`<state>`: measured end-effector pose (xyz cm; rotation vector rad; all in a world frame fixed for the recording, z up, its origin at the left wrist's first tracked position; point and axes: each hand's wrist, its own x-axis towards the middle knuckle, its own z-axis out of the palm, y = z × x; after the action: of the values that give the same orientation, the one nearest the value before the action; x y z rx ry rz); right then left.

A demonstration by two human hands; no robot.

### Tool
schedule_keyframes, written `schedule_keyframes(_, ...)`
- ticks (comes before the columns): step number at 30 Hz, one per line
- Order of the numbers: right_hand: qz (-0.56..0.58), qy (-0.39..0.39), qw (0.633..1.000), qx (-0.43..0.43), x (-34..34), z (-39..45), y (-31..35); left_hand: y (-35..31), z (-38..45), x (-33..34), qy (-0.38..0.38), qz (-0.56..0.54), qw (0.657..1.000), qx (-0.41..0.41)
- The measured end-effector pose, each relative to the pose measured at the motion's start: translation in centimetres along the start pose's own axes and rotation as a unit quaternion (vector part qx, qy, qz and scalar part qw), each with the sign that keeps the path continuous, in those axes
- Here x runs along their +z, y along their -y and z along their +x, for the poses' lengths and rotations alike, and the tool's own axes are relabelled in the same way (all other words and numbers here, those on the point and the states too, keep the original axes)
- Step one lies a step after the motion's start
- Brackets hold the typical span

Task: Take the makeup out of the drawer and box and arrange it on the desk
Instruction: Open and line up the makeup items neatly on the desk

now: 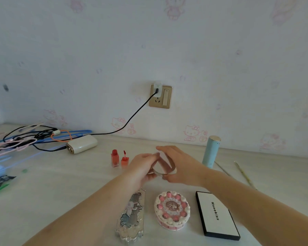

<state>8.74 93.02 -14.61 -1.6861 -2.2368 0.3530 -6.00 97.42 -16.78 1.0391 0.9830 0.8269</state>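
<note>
While both forearms reach in from the near edge, hands meet mid-desk on one item.
L hand point(144, 167): fingers curled, gripping left rim of round compact point(163, 166); thumb on near side.
R hand point(180, 167): arched over compact from the right, fingers on far rim, thumb under near rim.
Compact: clear/silvery disc, held just above desk point(60, 183), tilted, flat face toward the person; no long axis. Open or closed: can't tell.
Cake-shaped case point(172, 213): near side of compact, flat on desk, top up.
Silver embossed palette point(132, 215): near-left of compact, partly under L forearm, long axis running near-to-far.
Mookiss palette point(216, 215): near-right of compact, flat, long axis near-to-far, slight lean left at far end.
Red lip tints point(119, 158): just left of compact, two, upright.
Pale blue tube point(211, 151): right of compact, upright, gold cap.
Power bank point(82, 144) w/ cables: far-left of compact.
</note>
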Motion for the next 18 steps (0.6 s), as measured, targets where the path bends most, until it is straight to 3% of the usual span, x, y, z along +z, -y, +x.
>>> schedule_keyframes(6, -0.040, -0.025, 0.998, 0.034, -0.6, -0.3, 1.6, -0.7, -2.0, 0.7, -0.059, -0.114, 0.992, -0.007)
schedule_keyframes(11, -0.006, -0.079, 0.992, 0.100, -1.1, -0.5, 4.1, -0.7, -4.1, 1.3, 0.007, -0.199, 0.979, 0.029)
schedule_keyframes(15, 0.015, -0.066, 0.992, 0.103, -2.0, -1.1, 5.1, -0.5, -5.5, 1.3, 0.036, -0.326, 0.944, 0.030)
schedule_keyframes(18, 0.082, -0.052, 0.991, 0.089, -2.8, -2.0, 6.0, -0.2, -6.1, 0.7, 0.064, -0.329, 0.942, 0.019)
